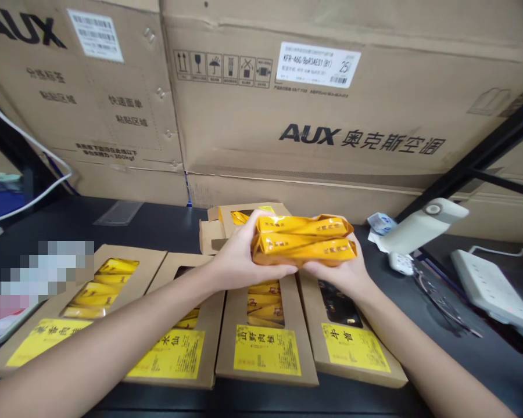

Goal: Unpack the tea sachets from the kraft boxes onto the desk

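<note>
Both my hands grip a small stack of shiny orange tea packets, lifted above the cardboard boxes. My left hand clasps the left ends, thumb along the near side. At the right ends my right hand closes round them, its thumb also in front. Behind the packets, partly hidden, is an open brown box with more orange packets inside. Below my hands lie a windowed box of orange packets with a yellow label and a box with dark packets in its window.
Two more windowed boxes lie to the left under my left forearm. Large cartons stand behind the black table. At right are a pale bottle, glasses and a white power strip.
</note>
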`<state>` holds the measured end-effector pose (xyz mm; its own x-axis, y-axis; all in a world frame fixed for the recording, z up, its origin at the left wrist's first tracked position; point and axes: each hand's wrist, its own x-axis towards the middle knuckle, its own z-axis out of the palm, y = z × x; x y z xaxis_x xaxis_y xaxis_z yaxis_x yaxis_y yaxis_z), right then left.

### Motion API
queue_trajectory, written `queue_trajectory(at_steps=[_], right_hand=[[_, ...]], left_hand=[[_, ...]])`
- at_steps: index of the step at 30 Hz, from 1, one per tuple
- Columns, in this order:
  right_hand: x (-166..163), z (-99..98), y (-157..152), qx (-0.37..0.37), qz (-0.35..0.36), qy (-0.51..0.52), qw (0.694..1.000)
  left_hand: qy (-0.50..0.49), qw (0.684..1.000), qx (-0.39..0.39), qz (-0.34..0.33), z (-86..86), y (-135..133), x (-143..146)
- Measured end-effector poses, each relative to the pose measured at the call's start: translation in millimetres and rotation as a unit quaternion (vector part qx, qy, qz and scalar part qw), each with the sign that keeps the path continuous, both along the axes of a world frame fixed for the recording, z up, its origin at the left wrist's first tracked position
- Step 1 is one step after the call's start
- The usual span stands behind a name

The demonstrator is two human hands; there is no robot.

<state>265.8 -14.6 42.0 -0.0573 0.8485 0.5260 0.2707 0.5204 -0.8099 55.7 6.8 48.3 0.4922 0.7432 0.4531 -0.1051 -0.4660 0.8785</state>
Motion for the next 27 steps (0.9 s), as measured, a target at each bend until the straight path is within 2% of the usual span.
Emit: queue_trajectory(at_steps=[4, 6, 11, 14, 17, 19, 23, 27], right_hand=[[1.0, -0.4, -1.4, 0.041, 0.030, -0.042, 0.998], [1.4, -1.0, -1.6, 0.062, 0.044, -0.045, 0.996], [-1.9, 2.3, -3.8, 0.143, 0.041, -0.076, 0.986], [-3.4, 8.1, -5.4, 0.162, 0.025, -0.082, 0.983], [0.3, 17.7, -8.6, 0.136, 0.020, -0.084, 0.987], [4.7, 26.6, -11.9, 0.097, 0.027, -0.096, 0.990], [10.5, 41.6, -18.6, 0.034, 0.060, -0.181, 0.981], [7.6, 40.1, -24.4, 0.021, 0.058, -0.191, 0.980]], left_hand=[[0.061, 0.986, 0.151, 0.032, 2.7, -2.8, -4.4], [0.075, 0.976, 0.201, 0.029, 4.3, -1.5, -7.8], [0.084, 0.966, 0.243, 0.014, 3.4, 1.1, -12.8], [0.073, 0.966, 0.247, 0.009, 3.9, -0.9, -12.0], [0.051, 0.977, 0.205, 0.032, 5.8, -4.7, -8.4], [0.035, 0.991, 0.124, 0.035, 6.4, -6.7, -5.5], [-0.005, 0.997, -0.063, -0.053, 4.8, -6.8, -2.1], [-0.018, 0.983, -0.143, -0.113, 2.6, -3.7, -1.1]])
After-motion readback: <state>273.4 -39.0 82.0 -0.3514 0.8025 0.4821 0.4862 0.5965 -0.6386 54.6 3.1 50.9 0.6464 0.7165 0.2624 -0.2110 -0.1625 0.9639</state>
